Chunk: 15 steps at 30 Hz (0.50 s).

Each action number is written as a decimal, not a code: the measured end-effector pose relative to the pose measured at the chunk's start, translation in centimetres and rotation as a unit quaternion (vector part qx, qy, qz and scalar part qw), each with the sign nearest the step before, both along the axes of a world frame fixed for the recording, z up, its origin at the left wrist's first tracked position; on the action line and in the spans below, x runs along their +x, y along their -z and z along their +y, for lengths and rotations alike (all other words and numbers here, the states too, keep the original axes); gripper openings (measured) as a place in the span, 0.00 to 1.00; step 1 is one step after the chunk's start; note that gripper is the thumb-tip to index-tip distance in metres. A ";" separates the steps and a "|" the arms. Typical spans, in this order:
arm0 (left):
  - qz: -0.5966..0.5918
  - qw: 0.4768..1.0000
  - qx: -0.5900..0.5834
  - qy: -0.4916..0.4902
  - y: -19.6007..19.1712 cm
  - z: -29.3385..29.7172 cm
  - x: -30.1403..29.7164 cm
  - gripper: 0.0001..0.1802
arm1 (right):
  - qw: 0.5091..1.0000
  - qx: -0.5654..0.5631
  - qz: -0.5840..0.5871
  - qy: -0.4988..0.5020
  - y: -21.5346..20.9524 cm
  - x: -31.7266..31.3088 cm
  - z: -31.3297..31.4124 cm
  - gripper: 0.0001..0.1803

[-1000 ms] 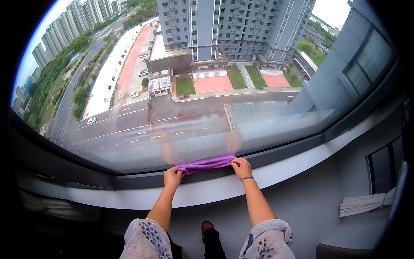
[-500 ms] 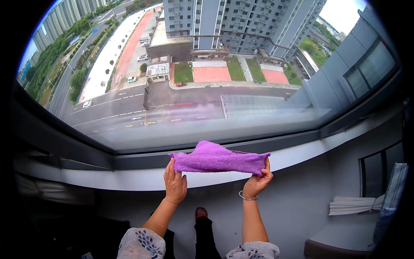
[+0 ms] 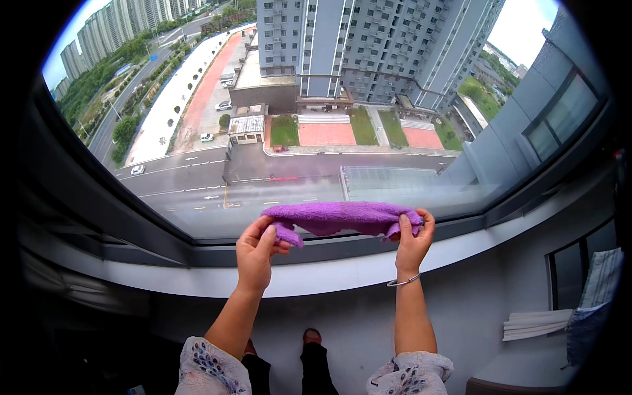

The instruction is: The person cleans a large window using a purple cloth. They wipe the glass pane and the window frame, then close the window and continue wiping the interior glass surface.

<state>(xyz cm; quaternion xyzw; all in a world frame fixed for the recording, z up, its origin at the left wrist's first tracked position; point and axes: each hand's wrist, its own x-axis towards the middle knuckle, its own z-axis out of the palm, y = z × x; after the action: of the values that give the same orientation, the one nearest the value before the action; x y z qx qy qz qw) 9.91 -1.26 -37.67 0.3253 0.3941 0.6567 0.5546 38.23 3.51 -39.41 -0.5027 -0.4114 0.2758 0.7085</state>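
Observation:
A fuzzy purple cloth is stretched sideways between my two hands, in front of the lower part of a large window pane. My left hand pinches its left end, where a corner hangs down beside the fingers. At the other end, my right hand grips the cloth between thumb and fingers, with a bracelet around that wrist. The cloth's lower edge sags a little in the middle. Both hands are raised above the white sill.
Below the dark window frame runs a curved white sill. Pale curtains and hanging blue fabric are at the right. My feet stand on the grey floor. Beyond the glass are a road and tall buildings.
Both hands have moved up and farther apart. The purple cloth has risen toward the glass and now hangs in a longer, narrower strip. The view has shifted slightly.

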 end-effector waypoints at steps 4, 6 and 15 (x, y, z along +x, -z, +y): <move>0.097 0.970 0.204 -0.084 -13.9 4.1 1.0 0.27 | 0.945 0.269 -0.151 0.106 -12.8 -3.4 6.1 0.12; 0.299 0.861 0.294 -0.287 -14.7 6.8 1.1 0.20 | 0.881 0.310 -0.306 0.184 -15.5 -4.4 7.9 0.13; 0.428 0.821 0.174 -0.336 7.8 6.2 -3.5 0.10 | 0.921 0.155 -0.351 0.071 7.1 -6.3 5.7 0.17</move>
<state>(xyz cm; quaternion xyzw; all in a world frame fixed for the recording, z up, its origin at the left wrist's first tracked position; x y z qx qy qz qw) 6.43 4.95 -45.47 0.5123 0.5560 0.6544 0.0089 31.93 9.20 -46.51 -0.4790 -0.6346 -0.0365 0.6053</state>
